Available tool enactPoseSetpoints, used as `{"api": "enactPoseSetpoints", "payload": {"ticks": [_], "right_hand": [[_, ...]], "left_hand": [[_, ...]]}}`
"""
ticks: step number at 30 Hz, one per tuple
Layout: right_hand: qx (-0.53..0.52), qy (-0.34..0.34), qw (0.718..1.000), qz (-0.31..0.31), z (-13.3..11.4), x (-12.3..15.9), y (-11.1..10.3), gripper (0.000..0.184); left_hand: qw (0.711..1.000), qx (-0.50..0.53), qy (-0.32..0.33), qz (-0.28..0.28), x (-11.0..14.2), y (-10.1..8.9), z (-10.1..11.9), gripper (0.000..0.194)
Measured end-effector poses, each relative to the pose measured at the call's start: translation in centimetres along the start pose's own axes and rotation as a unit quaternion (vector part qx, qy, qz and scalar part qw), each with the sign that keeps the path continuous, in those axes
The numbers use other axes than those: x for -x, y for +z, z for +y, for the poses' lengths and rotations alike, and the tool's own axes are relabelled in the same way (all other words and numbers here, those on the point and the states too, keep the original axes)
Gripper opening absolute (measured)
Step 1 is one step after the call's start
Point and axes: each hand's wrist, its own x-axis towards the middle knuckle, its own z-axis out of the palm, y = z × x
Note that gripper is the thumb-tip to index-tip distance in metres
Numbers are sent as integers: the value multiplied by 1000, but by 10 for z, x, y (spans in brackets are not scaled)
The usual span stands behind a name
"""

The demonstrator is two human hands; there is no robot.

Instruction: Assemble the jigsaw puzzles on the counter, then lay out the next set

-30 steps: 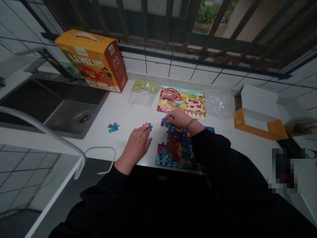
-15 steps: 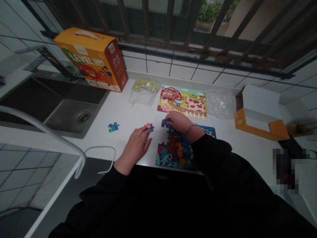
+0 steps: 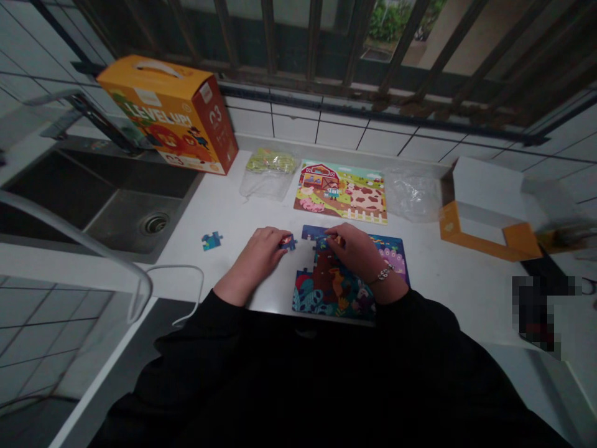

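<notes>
A partly assembled jigsaw puzzle [image 3: 336, 283] with a dark blue scene lies at the counter's front edge, with a gap on its left side. My left hand [image 3: 262, 252] is closed, pinching a red and blue puzzle piece [image 3: 290, 242] just left of that gap. At the puzzle's top left is a dark blue corner piece [image 3: 308, 231]. My right hand [image 3: 357, 250] reaches over the puzzle, its bent thumb and fingers closed at the right end of this piece. Another blue-green puzzle piece [image 3: 211, 241] lies alone to the left.
Behind stand a farm picture puzzle [image 3: 345, 193], a bag of green pieces [image 3: 270, 171] and a clear plastic bag [image 3: 415, 193]. An orange box [image 3: 172, 118] is beside the sink [image 3: 140, 211]. On the right is an opened orange-white box [image 3: 489, 233]. A white cable [image 3: 200, 280] hangs at left.
The corner piece has come down onto the puzzle's top edge, and my right hand has shifted right. My left hand has moved slightly right, lifting or turning its piece.
</notes>
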Motion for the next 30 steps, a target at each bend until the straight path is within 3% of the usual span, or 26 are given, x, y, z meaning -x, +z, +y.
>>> {"api": "enactPoseSetpoints", "payload": {"ticks": [7,14,18,30], "right_hand": [[-32,13,999,-19,-13,33,1,14],[-34,-10,997,-68,-23,45,17,17],[-12,-40,997,-65,-23,47,26,17],[11,-44,997,-55,-29,50,31,15]], "left_hand": [[993,50,102,-41,5,21,21,30],[993,20,113,-42,8,30,20,22],[991,24,126,-49,8,30,21,20],[990,38,126,-46,14,31,20,22]]}}
